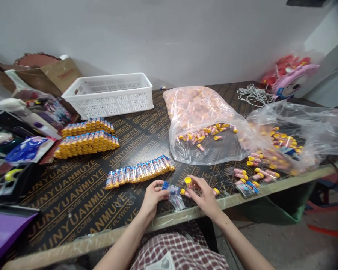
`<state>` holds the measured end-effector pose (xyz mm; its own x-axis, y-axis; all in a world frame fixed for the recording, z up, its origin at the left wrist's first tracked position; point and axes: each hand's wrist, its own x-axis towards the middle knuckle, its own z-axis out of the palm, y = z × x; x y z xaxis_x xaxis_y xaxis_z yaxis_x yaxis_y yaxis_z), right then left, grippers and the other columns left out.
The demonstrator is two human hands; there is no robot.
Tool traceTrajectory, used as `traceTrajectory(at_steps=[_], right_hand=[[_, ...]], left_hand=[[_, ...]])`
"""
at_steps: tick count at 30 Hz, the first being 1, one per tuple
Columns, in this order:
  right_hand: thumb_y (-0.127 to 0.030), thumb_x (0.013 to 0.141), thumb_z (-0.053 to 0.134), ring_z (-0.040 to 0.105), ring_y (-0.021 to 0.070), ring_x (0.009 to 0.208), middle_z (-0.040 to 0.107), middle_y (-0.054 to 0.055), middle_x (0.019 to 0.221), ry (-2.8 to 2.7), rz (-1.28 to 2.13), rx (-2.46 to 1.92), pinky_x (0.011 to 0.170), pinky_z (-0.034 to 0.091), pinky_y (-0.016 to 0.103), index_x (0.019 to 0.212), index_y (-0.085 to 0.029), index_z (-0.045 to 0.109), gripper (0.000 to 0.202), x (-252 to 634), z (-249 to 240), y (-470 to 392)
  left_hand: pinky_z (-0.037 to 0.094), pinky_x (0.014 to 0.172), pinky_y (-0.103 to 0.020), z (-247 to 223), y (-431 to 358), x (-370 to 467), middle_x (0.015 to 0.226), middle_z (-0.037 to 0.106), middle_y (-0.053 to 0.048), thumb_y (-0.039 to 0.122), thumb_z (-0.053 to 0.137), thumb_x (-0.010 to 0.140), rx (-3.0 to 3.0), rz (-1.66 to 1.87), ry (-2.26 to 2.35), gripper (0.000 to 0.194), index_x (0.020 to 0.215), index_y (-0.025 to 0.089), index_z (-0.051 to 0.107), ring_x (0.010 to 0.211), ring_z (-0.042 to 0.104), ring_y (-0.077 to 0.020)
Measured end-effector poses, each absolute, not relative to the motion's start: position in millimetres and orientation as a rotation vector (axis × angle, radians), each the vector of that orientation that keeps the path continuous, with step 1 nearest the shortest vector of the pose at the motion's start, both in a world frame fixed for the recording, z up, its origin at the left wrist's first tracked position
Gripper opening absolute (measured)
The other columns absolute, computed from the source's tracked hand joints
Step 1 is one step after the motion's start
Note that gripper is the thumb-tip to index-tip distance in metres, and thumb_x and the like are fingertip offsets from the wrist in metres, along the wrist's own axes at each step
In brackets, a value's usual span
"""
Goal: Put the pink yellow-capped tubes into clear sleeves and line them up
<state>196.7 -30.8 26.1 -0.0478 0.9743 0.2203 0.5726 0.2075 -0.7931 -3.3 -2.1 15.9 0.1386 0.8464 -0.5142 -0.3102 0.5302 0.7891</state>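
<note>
Near the front edge of the table, my left hand (154, 195) pinches the blue end of a clear plastic sleeve (176, 198). To its right, my right hand (203, 195) has its fingers round a small pink tube with a yellow cap (187, 180), the cap facing up. Another yellow-capped tube (185, 192) lies between the sleeve and my right hand. Beyond my left hand runs a row of blue-and-yellow wrapped tubes (141, 172). A large clear bag (202, 108) of pink, yellow-capped tubes lies open behind my hands.
Stacked wrapped tubes (87, 142) stand at the left, before a white plastic basket (109, 99). More loose tubes (266, 174) and a second plastic bag (312, 127) lie at the right. A pink fan (294, 82) and coiled white cord (253, 95) are at the back right.
</note>
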Motion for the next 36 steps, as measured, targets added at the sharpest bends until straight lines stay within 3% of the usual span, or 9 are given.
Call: traceTrajectory(at_steps=[3, 8, 12, 18, 21, 26, 29, 33, 36], right_hand=[[-0.026, 0.087, 0.051, 0.061, 0.0167, 0.084, 0.061, 0.006, 0.103, -1.565, 0.811, -1.365, 0.077, 0.052, 0.034, 0.131, -0.025, 0.039, 0.045, 187.7, 25.8, -36.7], [-0.022, 0.083, 0.058, 0.059, 0.0210, 0.096, 0.062, 0.007, 0.099, -1.557, 0.551, -1.301, 0.086, 0.049, 0.039, 0.100, -0.022, 0.061, 0.017, 176.1, 26.1, -45.3], [-0.015, 0.080, 0.062, 0.059, 0.0206, 0.090, 0.060, 0.006, 0.092, -1.564, 0.375, -1.263, 0.078, 0.050, 0.037, 0.096, -0.023, 0.063, 0.018, 169.2, 31.2, -48.6], [-0.009, 0.077, 0.063, 0.059, 0.0185, 0.085, 0.062, 0.004, 0.088, -1.649, 0.370, -1.173, 0.087, 0.048, 0.039, 0.099, -0.025, 0.063, 0.026, 160.9, 28.4, -48.0], [-0.009, 0.077, 0.062, 0.060, 0.0181, 0.085, 0.062, 0.004, 0.088, -1.673, 0.429, -1.162, 0.087, 0.049, 0.038, 0.101, -0.026, 0.063, 0.029, 157.5, 22.1, -48.0], [-0.015, 0.082, 0.052, 0.054, 0.0221, 0.107, 0.052, 0.009, 0.118, -1.786, 0.693, -1.134, 0.093, 0.047, 0.039, 0.121, -0.027, 0.055, 0.041, 156.7, 18.8, -50.8], [-0.014, 0.081, 0.047, 0.050, 0.0233, 0.114, 0.049, 0.009, 0.121, -1.821, 0.825, -1.094, 0.097, 0.044, 0.041, 0.124, -0.027, 0.053, 0.046, 158.0, 18.9, -51.8], [-0.015, 0.078, 0.057, 0.060, 0.0171, 0.090, 0.052, 0.007, 0.110, -1.730, 0.899, -1.071, 0.077, 0.056, 0.032, 0.122, -0.028, 0.052, 0.046, 157.7, 14.1, -48.6], [-0.015, 0.077, 0.062, 0.061, 0.0139, 0.078, 0.055, 0.005, 0.102, -1.700, 0.931, -1.003, 0.067, 0.057, 0.028, 0.122, -0.030, 0.050, 0.049, 158.2, 12.8, -43.8]], left_hand=[[0.049, 0.057, -0.020, 20.2, -1.7, -3.3, 0.067, 0.066, -0.002, 0.022, 0.082, 0.047, 0.438, 0.924, 1.104, 0.038, 0.078, 0.011, 0.062, 0.055, 0.059, -0.0090], [0.050, 0.055, -0.020, 17.3, -1.6, -5.4, 0.064, 0.066, -0.003, 0.032, 0.083, 0.052, 0.306, 0.994, 1.099, 0.033, 0.068, 0.010, 0.065, 0.054, 0.058, -0.0084], [0.048, 0.052, -0.018, 16.0, -1.5, -7.1, 0.059, 0.065, -0.003, 0.035, 0.082, 0.053, 0.275, 1.032, 1.147, 0.032, 0.063, 0.010, 0.064, 0.052, 0.059, -0.0091], [0.047, 0.052, -0.019, 16.9, -3.7, -3.6, 0.057, 0.064, -0.002, 0.038, 0.082, 0.050, 0.279, 1.019, 1.174, 0.036, 0.062, 0.010, 0.062, 0.053, 0.058, -0.0097], [0.048, 0.055, -0.022, 18.6, -8.1, 2.1, 0.058, 0.062, -0.002, 0.044, 0.078, 0.057, 0.373, 1.048, 1.149, 0.038, 0.063, 0.010, 0.061, 0.054, 0.057, -0.0100], [0.049, 0.063, -0.023, 27.9, -9.0, 4.1, 0.072, 0.065, -0.001, 0.037, 0.077, 0.060, 0.432, 1.077, 0.994, 0.035, 0.080, 0.013, 0.063, 0.063, 0.059, -0.0103], [0.049, 0.063, -0.024, 34.5, -4.5, -1.1, 0.072, 0.065, -0.001, 0.032, 0.081, 0.056, 0.406, 1.062, 1.002, 0.041, 0.087, 0.014, 0.061, 0.060, 0.059, -0.0099], [0.048, 0.061, -0.023, 39.8, -3.1, -4.8, 0.068, 0.065, -0.002, 0.032, 0.080, 0.056, 0.478, 0.993, 0.986, 0.035, 0.078, 0.012, 0.062, 0.057, 0.059, -0.0101], [0.046, 0.057, -0.021, 41.6, -5.1, -4.6, 0.066, 0.064, -0.002, 0.034, 0.078, 0.059, 0.528, 0.937, 0.966, 0.030, 0.071, 0.010, 0.063, 0.056, 0.057, -0.0092]])
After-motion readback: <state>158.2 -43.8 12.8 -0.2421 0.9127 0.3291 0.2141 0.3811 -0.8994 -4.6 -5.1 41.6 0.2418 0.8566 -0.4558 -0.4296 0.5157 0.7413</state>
